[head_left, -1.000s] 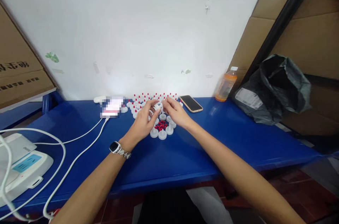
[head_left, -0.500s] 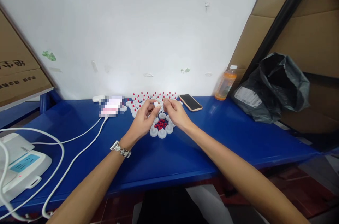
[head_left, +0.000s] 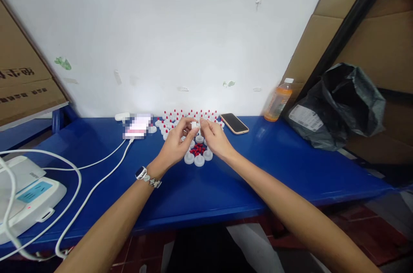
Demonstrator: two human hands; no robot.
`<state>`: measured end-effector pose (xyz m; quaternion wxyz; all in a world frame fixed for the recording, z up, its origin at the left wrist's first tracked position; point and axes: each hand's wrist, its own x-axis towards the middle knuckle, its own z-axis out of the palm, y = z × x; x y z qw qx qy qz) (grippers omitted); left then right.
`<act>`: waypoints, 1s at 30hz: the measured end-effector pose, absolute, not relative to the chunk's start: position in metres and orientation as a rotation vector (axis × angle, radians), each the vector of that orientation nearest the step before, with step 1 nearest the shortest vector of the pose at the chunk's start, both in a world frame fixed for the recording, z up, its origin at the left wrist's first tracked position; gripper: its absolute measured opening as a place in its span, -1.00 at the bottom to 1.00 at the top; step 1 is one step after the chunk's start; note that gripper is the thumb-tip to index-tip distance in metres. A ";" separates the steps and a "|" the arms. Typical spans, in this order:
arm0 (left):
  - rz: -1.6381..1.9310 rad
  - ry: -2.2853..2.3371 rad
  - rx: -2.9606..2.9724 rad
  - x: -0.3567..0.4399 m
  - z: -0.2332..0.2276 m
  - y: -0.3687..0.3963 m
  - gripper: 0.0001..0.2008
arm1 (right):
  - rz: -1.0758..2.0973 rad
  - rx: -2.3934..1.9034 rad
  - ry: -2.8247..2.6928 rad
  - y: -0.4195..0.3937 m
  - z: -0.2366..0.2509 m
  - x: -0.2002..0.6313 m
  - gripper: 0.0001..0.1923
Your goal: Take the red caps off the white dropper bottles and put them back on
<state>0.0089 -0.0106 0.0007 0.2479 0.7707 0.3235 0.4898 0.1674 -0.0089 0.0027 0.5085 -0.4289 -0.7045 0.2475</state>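
My left hand and my right hand meet above the blue table, fingertips together. A small white cap is pinched in my left fingertips, and my right fingertips touch it from the other side. Below the hands lies a little heap of red pieces ringed by loose white caps. Behind the hands stand several rows of white caps with red tops. A watch sits on my left wrist.
A phone lies face up right of the caps, an orange drink bottle stands beyond it, and a black plastic bag sits at the right. A white device with white cables is at the left. Cardboard leans on both sides.
My hands rose off the cluster of caps with a white cap between the fingertips, uncovering the red pieces. The view shifted slightly.
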 end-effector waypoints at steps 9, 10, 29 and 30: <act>1.226 0.827 1.793 0.014 0.004 -0.008 -0.48 | 0.265 -0.963 -1.905 -0.016 0.008 0.171 -0.60; 1.215 0.831 1.788 0.014 0.003 -0.008 -0.47 | 0.247 -0.955 -1.918 -0.016 0.008 0.172 -0.60; 1.388 0.798 2.934 -0.008 0.013 -0.008 -0.73 | 1.356 -0.772 -1.276 -0.012 0.015 0.164 -0.54; 1.422 0.812 2.935 -0.013 0.013 -0.007 -0.72 | 1.385 -0.778 -1.232 -0.010 0.017 0.169 -0.54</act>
